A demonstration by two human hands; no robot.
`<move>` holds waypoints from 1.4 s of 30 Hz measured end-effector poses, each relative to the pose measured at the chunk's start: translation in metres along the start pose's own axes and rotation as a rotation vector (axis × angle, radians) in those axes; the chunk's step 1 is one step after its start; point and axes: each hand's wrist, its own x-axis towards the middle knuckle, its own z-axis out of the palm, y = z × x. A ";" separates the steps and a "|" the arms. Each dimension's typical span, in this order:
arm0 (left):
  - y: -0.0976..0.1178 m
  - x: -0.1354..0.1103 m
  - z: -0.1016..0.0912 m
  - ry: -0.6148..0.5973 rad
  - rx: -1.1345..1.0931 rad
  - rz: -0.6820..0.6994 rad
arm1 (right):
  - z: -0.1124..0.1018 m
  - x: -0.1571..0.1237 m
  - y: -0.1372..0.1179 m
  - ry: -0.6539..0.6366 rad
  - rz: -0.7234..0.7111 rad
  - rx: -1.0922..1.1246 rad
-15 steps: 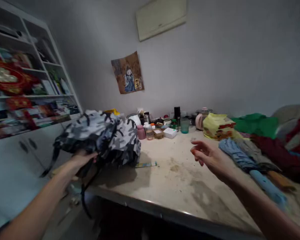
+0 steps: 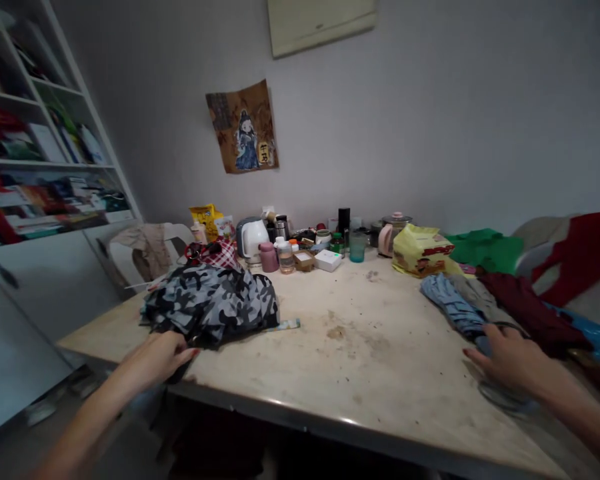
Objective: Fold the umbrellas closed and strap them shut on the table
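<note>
A grey, black and white camouflage umbrella (image 2: pixel 211 303) lies collapsed on the left part of the stained beige table (image 2: pixel 360 373). My left hand (image 2: pixel 157 357) rests at its near edge, fingers curled against the fabric. My right hand (image 2: pixel 513 363) lies on the handle end of a folded light blue umbrella (image 2: pixel 453 300) at the right side of the table, fingers wrapped over it. A dark red umbrella (image 2: pixel 530 307) and a grey one lie beside the blue one.
Along the wall stand a white kettle (image 2: pixel 253 239), small bottles, a teal glass (image 2: pixel 357 248), a pink pot and a yellow package (image 2: pixel 420 252). Green and red cloth is piled far right. White shelves (image 2: pixel 40 167) and a chair (image 2: pixel 147 257) stand left.
The camouflage umbrella has come down from my raised left hand onto the table. My right hand has moved right and down onto the blue umbrella. The view has shifted left.
</note>
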 end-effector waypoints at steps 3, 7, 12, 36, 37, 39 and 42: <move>0.036 -0.010 -0.003 -0.043 -0.108 0.171 | -0.014 -0.011 -0.011 -0.214 0.119 -0.072; 0.088 -0.007 0.001 -0.100 -0.312 0.328 | -0.027 -0.010 -0.021 -0.224 0.214 0.022; 0.169 -0.002 0.005 -0.307 -0.566 0.578 | -0.030 -0.016 -0.036 -0.049 0.182 0.751; 0.288 0.074 0.015 0.162 -1.329 0.589 | -0.012 0.028 -0.171 0.146 -0.362 0.206; 0.293 0.062 0.012 0.037 -1.435 0.639 | -0.012 0.029 -0.168 0.135 -0.335 0.196; 0.303 0.038 0.002 -0.245 -1.678 0.809 | -0.014 0.032 -0.165 0.072 -0.293 0.344; 0.308 0.017 -0.008 -0.499 -1.824 1.035 | -0.024 0.036 -0.162 -0.155 -0.144 1.014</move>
